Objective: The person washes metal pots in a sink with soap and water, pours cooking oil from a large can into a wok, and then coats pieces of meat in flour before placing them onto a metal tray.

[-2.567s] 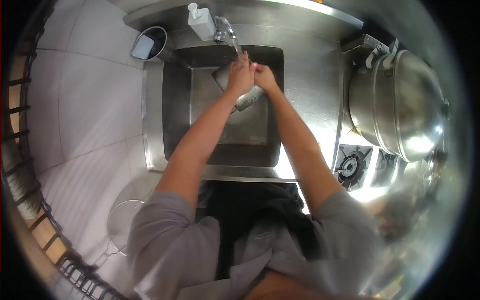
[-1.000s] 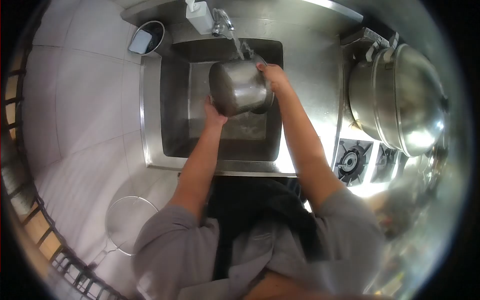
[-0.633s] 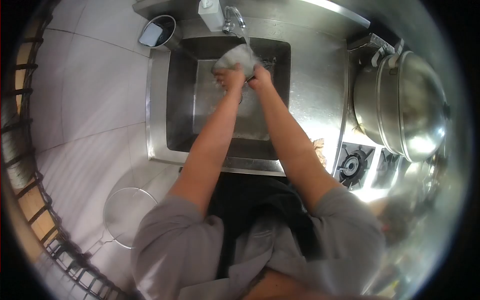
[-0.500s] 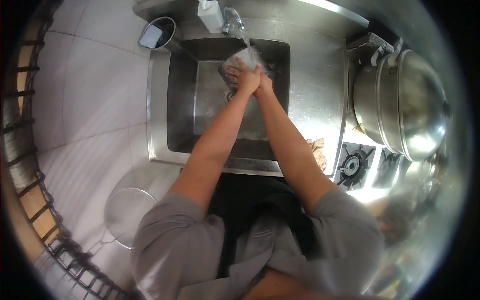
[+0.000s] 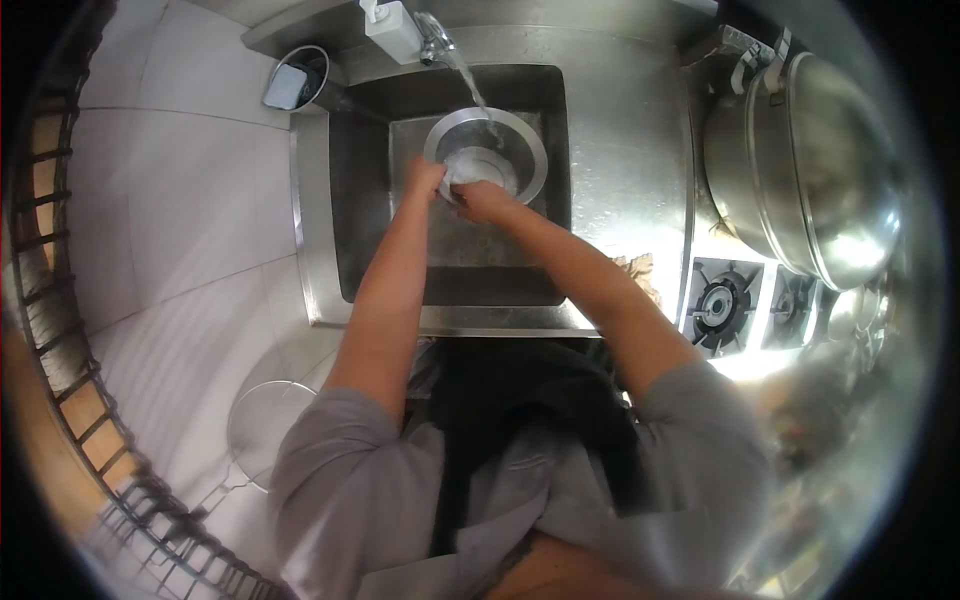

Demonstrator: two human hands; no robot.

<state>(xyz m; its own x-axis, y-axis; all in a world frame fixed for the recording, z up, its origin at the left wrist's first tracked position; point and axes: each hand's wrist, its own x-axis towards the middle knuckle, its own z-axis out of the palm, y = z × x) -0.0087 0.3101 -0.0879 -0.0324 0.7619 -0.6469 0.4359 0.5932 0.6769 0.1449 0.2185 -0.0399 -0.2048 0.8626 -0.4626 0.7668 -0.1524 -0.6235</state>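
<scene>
Pot (image 5: 538, 160) was in the sink (image 5: 520, 250), mouth up, with tap (image 5: 436, 42) water (image 5: 472, 82) running into it. From where I stood, couldn't tell if its base touched the sink floor. Left hand (image 5: 425, 178) was closed on the pot's left rim. Right hand (image 5: 482, 200) was at the near rim, just beside the left, fingers bent inward; gripping or only pressing, couldn't tell. Soap bottle (image 5: 395, 35) stood beside the tap. Sponge (image 5: 288, 87) sat in a round container (image 5: 322, 88) at the sink's far left corner. Big lidded pot (image 5: 765, 180) was well off right, past the counter.
</scene>
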